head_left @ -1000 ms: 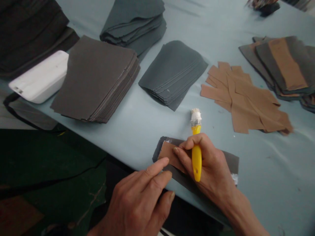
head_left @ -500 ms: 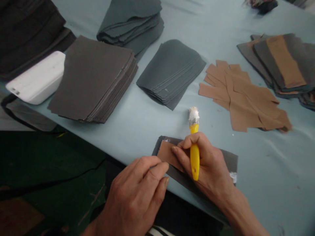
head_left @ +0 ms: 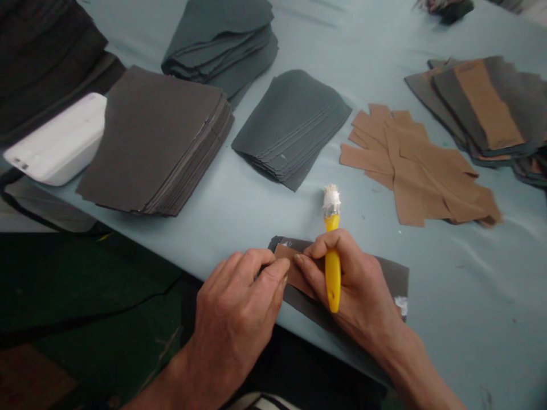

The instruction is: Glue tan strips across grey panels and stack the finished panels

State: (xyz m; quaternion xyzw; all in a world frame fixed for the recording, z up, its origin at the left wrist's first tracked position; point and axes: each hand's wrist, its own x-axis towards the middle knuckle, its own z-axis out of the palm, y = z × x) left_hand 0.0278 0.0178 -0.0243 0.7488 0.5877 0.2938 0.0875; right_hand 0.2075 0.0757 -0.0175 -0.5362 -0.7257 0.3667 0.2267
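A yellow-handled brush [head_left: 333, 273] with white-coated bristles points away from me, held in my right hand [head_left: 356, 285]. The fingertips of that same hand touch a brown strip [head_left: 301, 279]. Beneath the strip lies a dark grey piece [head_left: 394, 276] at the table's near edge, with white smears near both of its ends. My left hand [head_left: 241, 307] is closed, its thumb and fingertips together at the left end of the strip. Whether they pinch anything is hidden.
Dark brown sheets [head_left: 149, 142] are stacked to the left, beside a white plastic object [head_left: 57, 142]. Grey-green sheets [head_left: 293, 122] lie mid-table, with a folded pile [head_left: 222, 40] behind them. Loose brown strips [head_left: 423, 165] and dark pieces bearing brown strips [head_left: 487, 108] are at right.
My left hand has moved slightly up and closer over the left end of the brown strip. The right hand keeps the brush and stays on the strip. The view has shifted slightly.
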